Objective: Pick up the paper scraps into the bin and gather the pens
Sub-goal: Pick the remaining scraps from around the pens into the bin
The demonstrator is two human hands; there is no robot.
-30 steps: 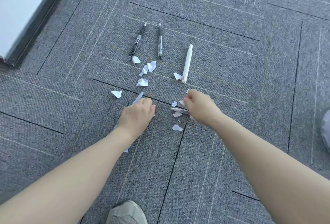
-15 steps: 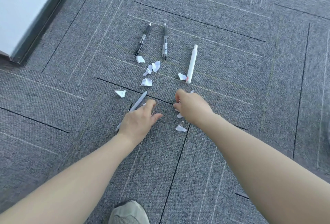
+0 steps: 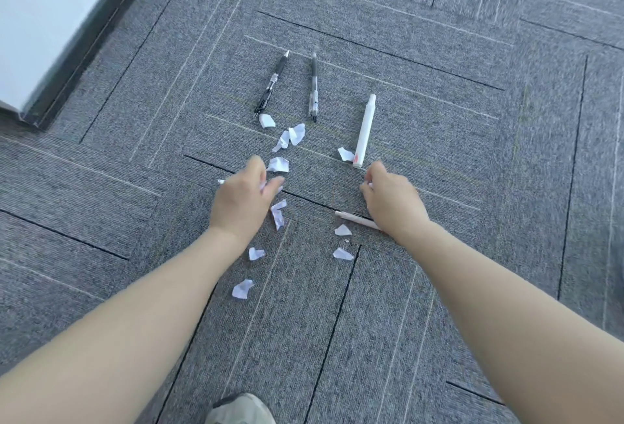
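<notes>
Several white paper scraps [image 3: 278,164] lie scattered down the middle of the grey carpet. My left hand [image 3: 241,200] hovers among them, blurred, its fingers curled around a white scrap. My right hand [image 3: 393,200] is curled too, with a bit of white paper showing at its fingertips. A pinkish pen [image 3: 354,217] lies flat, partly under my right wrist. Farther away lie a black pen [image 3: 271,86], a clear pen [image 3: 314,86] and a white marker [image 3: 364,130], side by side. No bin is in view.
A white wall with a dark baseboard [image 3: 84,45] runs along the far left. The toe of my shoe [image 3: 239,410] shows at the bottom edge. More scraps [image 3: 242,288] lie beside my left forearm.
Both hands have moved forward and apart. The grey pen by my left hand is no longer visible. The pinkish pen and scraps under my left arm now show.
</notes>
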